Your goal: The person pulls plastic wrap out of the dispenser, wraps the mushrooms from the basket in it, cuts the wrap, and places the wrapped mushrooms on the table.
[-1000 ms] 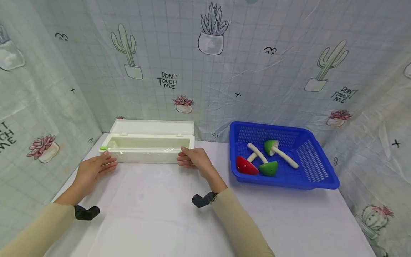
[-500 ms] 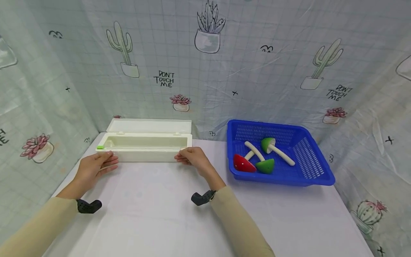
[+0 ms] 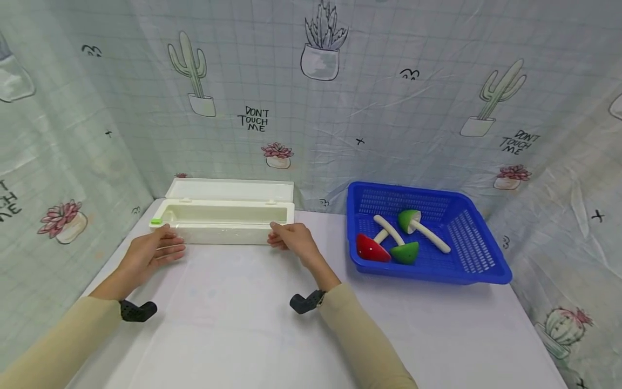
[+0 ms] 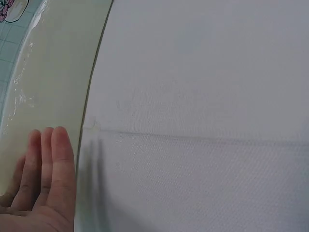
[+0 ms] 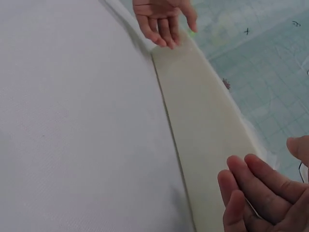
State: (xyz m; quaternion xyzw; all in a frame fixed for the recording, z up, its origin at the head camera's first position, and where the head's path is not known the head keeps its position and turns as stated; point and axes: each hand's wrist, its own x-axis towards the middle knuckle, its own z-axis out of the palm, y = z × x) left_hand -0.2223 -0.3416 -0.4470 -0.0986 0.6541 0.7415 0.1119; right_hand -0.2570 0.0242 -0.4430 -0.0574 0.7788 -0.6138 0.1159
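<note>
A long cream-white cling film dispenser box (image 3: 228, 235) lies at the back left, its lid (image 3: 230, 190) raised. Clear film glints over its front, and a green slider (image 3: 156, 221) sits at its left end. My left hand (image 3: 148, 255) is at the box's front left corner, fingers extended against or close to the front face. My right hand (image 3: 296, 240) is at the front right corner, fingers slightly bent. In the right wrist view, each thumb stands apart from its fingers. Whether film lies between thumb and fingers is too faint to tell.
A blue plastic basket (image 3: 476, 237) stands at the right with several toy mushrooms, including a red-capped mushroom (image 3: 371, 248) and a green-capped mushroom (image 3: 405, 252). A white cloth (image 3: 233, 319) covers the table. A printed cactus curtain (image 3: 389, 119) hangs close behind the box.
My left hand has shifted slightly rightward along the front of the box. My right hand stays near the right corner. The head view shifted left, then back; box and basket stay put.
</note>
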